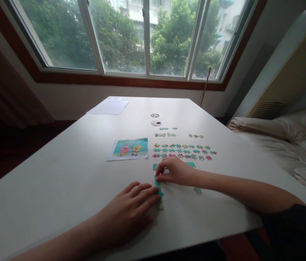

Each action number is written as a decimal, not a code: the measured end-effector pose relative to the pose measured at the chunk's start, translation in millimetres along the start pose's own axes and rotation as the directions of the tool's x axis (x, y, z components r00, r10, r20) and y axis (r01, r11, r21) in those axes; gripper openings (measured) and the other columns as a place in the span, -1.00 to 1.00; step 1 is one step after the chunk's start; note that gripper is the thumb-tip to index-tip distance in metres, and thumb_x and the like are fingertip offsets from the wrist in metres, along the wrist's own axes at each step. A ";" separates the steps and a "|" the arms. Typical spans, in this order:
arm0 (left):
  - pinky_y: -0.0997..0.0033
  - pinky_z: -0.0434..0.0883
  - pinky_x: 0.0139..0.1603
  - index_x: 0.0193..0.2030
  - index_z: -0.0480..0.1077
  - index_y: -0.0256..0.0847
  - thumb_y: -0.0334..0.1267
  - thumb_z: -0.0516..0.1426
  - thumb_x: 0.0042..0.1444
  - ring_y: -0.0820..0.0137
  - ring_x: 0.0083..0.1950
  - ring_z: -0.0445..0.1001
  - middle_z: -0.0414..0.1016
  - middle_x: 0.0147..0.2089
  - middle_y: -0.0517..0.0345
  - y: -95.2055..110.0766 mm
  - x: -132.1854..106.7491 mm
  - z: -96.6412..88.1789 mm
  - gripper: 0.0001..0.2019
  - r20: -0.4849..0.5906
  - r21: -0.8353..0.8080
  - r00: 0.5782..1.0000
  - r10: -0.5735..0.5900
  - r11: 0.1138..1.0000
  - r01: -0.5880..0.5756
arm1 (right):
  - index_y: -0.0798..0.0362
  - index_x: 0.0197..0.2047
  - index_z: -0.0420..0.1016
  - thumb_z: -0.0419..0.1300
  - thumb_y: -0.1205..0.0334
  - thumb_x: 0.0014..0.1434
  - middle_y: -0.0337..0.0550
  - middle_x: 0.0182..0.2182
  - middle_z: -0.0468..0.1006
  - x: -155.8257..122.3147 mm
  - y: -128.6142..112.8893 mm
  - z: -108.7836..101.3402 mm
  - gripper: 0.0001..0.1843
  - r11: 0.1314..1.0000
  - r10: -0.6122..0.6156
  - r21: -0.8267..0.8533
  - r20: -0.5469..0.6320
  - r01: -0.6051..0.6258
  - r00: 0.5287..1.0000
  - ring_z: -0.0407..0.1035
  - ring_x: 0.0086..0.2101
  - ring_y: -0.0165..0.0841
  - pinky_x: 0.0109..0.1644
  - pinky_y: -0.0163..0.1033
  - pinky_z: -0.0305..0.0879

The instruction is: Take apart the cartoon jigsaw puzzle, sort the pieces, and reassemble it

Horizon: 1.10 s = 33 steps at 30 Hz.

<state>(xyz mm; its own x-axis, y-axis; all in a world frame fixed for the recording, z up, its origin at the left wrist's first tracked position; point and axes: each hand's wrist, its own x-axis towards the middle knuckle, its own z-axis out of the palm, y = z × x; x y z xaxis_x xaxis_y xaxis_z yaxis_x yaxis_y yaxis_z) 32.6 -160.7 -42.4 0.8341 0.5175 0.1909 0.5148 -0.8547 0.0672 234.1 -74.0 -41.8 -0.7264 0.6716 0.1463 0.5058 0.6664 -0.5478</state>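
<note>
My left hand [139, 203] lies with its fingers stretched out, the fingertips touching a joined strip of green jigsaw pieces [160, 203]. At the upper end of that strip, my right hand [171, 170] has thumb and forefinger pinched together at a green puzzle piece [157, 179]. A row of joined teal edge pieces [190, 164] runs behind the right hand, which hides its middle. Below the right wrist, a pale green piece [197, 190] sticks out. Beyond lie rows of loose puzzle pieces [179, 150], teal, pink and yellow.
A cartoon picture sheet [131, 148] lies left of the pieces on the white table [60, 188]. Farther back are two small round items [156, 123] and a white paper [108, 107]. A padded cover [267, 134] is beyond the right edge; windows [122, 36] stand behind.
</note>
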 end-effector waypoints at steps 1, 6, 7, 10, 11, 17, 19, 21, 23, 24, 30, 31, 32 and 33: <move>0.18 0.22 0.04 0.08 0.21 -0.23 -0.34 0.02 0.11 0.21 0.04 0.30 0.32 0.09 0.01 -0.4 -0.2 0.1 -0.64 -0.003 0.001 1.000 0.001 1.000 -0.001 | 0.09 -0.38 0.53 0.24 0.24 -0.03 -0.19 -0.46 0.50 -0.6 -0.4 -1.0 -0.88 0.999 -0.012 -0.033 -0.020 0.012 1.000 0.33 -0.42 -0.44 -0.30 -0.35 0.19; 0.17 0.21 0.04 0.06 0.23 -0.21 -0.31 0.02 0.13 0.20 0.05 0.29 0.31 0.10 0.06 -5.0 -2.3 0.9 -0.67 0.008 -0.001 1.000 -0.017 1.000 0.017 | 0.10 -0.41 0.52 0.18 0.29 0.03 -0.18 -0.49 0.46 -5.5 -0.8 -5.0 -0.90 0.993 -0.046 -0.110 -0.080 0.037 0.996 0.30 -0.43 -0.45 -0.26 -0.34 0.19; 0.17 0.21 0.04 0.06 0.23 -0.21 -0.31 0.02 0.13 0.19 0.05 0.29 0.31 0.10 0.06 -5.7 -2.5 1.0 -0.67 0.014 -0.001 1.000 -0.021 1.000 0.021 | 0.10 -0.41 0.52 0.19 0.29 0.03 -0.17 -0.49 0.46 -6.6 -0.6 -4.7 -0.91 0.993 -0.052 -0.112 -0.070 0.044 0.996 0.30 -0.43 -0.45 -0.26 -0.34 0.19; 0.15 0.21 0.04 0.06 0.23 -0.21 -0.31 0.03 0.13 0.19 0.05 0.29 0.31 0.10 0.06 -5.7 -2.5 0.7 -0.67 0.024 -0.006 0.999 -0.023 1.000 0.023 | 0.10 -0.39 0.52 0.20 0.28 0.01 -0.15 -0.46 0.45 -8.8 0.1 -1.5 -0.91 0.993 -0.050 -0.111 -0.044 0.045 0.998 0.30 -0.42 -0.43 -0.29 -0.36 0.20; 0.15 0.21 0.04 0.06 0.23 -0.21 -0.31 0.03 0.13 0.19 0.04 0.29 0.31 0.10 0.06 -5.0 -2.3 0.4 -0.67 0.027 -0.010 0.999 -0.023 1.000 0.023 | 0.10 -0.39 0.52 0.20 0.28 0.01 -0.15 -0.46 0.45 -9.2 0.3 -0.1 -0.91 0.993 -0.051 -0.113 -0.043 0.046 0.998 0.30 -0.42 -0.43 -0.30 -0.36 0.20; 0.15 0.21 0.04 0.10 0.17 -0.22 -0.31 0.02 0.14 0.22 0.04 0.27 0.28 0.11 0.02 -10.4 -2.8 -2.9 -0.64 0.046 -0.034 0.998 -0.044 0.998 0.046 | 0.12 -0.38 0.48 0.14 0.29 0.06 -0.13 -0.44 0.44 -9.4 2.3 5.7 -0.88 0.981 -0.110 -0.165 -0.030 0.103 0.993 0.29 -0.38 -0.41 -0.26 -0.34 0.21; 0.17 0.21 0.04 0.12 0.14 -0.18 -0.31 -0.01 0.17 0.25 0.04 0.26 0.28 0.10 0.03 -22.2 -3.4 -2.7 -0.64 0.027 -0.030 0.996 -0.087 0.996 0.088 | 0.13 -0.37 0.47 0.12 0.28 0.08 -0.12 -0.43 0.44 -8.6 3.0 6.4 -0.87 0.977 -0.116 -0.182 -0.027 0.109 0.993 0.29 -0.37 -0.40 -0.25 -0.33 0.21; 0.18 0.22 0.03 0.11 0.16 -0.17 -0.32 -0.06 0.21 0.26 0.04 0.26 0.29 0.07 0.03 -37.8 -2.9 -1.2 -0.68 -0.019 -0.004 0.988 -0.156 0.988 0.156 | 0.14 -0.36 0.47 0.11 0.28 0.09 -0.11 -0.43 0.44 -7.3 3.8 6.8 -0.86 0.974 -0.121 -0.200 -0.037 0.111 0.992 0.29 -0.36 -0.40 -0.24 -0.32 0.21; 0.16 0.23 0.02 0.07 0.20 -0.18 -0.31 -0.07 0.21 0.25 0.01 0.27 0.31 0.03 0.00 -53.4 -0.6 1.3 -0.71 -0.052 0.020 0.981 -0.186 0.982 0.187 | 0.14 -0.35 0.46 0.10 0.29 0.11 -0.11 -0.42 0.45 -5.8 4.6 7.0 -0.86 0.971 -0.120 -0.213 -0.055 0.106 0.991 0.28 -0.36 -0.40 -0.24 -0.32 0.21; 0.16 0.24 0.02 0.06 0.22 -0.18 -0.33 -0.07 0.21 0.25 0.01 0.27 0.31 0.02 0.00 -60.0 1.2 2.8 -0.72 -0.055 0.028 0.980 -0.193 0.980 0.195 | 0.14 -0.35 0.46 0.10 0.29 0.11 -0.11 -0.42 0.45 -5.0 5.0 7.0 -0.86 0.971 -0.115 -0.219 -0.061 0.099 0.991 0.28 -0.36 -0.40 -0.24 -0.32 0.21; 0.12 0.23 0.01 0.06 0.22 -0.15 -0.39 -0.05 0.18 0.24 0.00 0.26 0.28 0.01 0.01 -75.2 16.5 11.5 -0.69 -0.052 0.042 0.983 -0.175 0.983 0.178 | 0.14 -0.36 0.46 0.11 0.27 0.11 -0.12 -0.42 0.45 -3.0 9.0 6.8 -0.86 0.970 -0.085 -0.233 -0.084 0.063 0.993 0.28 -0.35 -0.39 -0.22 -0.30 0.21; 0.12 0.23 0.01 0.06 0.22 -0.15 -0.40 -0.05 0.17 0.24 0.00 0.26 0.28 0.01 0.01 -75.1 18.8 12.5 -0.68 -0.058 0.038 0.984 -0.171 0.984 0.173 | 0.14 -0.36 0.46 0.11 0.27 0.11 -0.12 -0.42 0.45 -3.1 9.9 7.1 -0.86 0.970 -0.088 -0.233 -0.088 0.065 0.992 0.28 -0.35 -0.39 -0.22 -0.30 0.21; 0.13 0.23 0.00 0.06 0.22 -0.14 -0.41 -0.05 0.16 0.24 0.00 0.25 0.28 0.00 0.01 -74.7 20.7 13.3 -0.68 -0.065 0.033 0.984 -0.167 0.985 0.169 | 0.13 -0.36 0.46 0.10 0.27 0.11 -0.13 -0.42 0.45 -3.2 10.8 7.4 -0.86 0.970 -0.094 -0.233 -0.091 0.071 0.991 0.27 -0.35 -0.39 -0.22 -0.30 0.21; 0.13 0.24 -0.01 0.05 0.23 -0.14 -0.41 -0.04 0.16 0.24 -0.01 0.25 0.28 0.00 0.01 -74.3 22.3 14.0 -0.68 -0.069 0.027 0.984 -0.162 0.986 0.164 | 0.13 -0.36 0.46 0.10 0.27 0.11 -0.13 -0.43 0.45 -3.4 11.5 7.7 -0.86 0.969 -0.102 -0.234 -0.093 0.078 0.990 0.27 -0.35 -0.39 -0.22 -0.30 0.21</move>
<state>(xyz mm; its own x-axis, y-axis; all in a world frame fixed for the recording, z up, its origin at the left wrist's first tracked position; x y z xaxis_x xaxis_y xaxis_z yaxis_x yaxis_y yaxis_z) 15.7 -85.1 -56.9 0.7242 0.6446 0.2450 0.6498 -0.7568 0.0708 238.8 -71.2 -54.9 -0.7277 0.6272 0.2776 0.5423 0.7740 -0.3269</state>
